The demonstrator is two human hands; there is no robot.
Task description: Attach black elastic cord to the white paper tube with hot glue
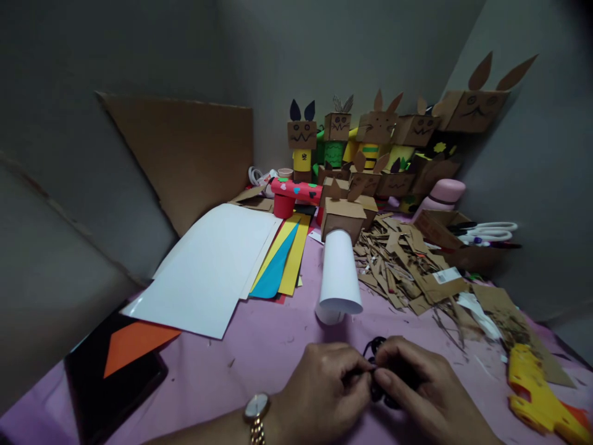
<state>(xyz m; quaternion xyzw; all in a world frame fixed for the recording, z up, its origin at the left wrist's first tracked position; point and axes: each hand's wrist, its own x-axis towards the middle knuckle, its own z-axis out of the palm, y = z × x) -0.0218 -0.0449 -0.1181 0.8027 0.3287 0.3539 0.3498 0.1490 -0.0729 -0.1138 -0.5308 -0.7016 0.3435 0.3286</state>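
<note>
My left hand, with a gold wristwatch at its wrist, is closed in a pinch low in the head view. Its fingertips meet those of my right hand, which is also closed. Between them is a small black looped thing; the fingers partly cover it, so I cannot make out its kind. Just beyond the hands, a rolled white paper tube leans at an angle, its far end against a cardboard box with ears. Neither hand touches the tube.
White sheets and coloured paper lie left, near a dark tablet-like slab. Cardboard scraps, a box holding scissors and a yellow glue gun are right. Several cardboard animal figures stand behind.
</note>
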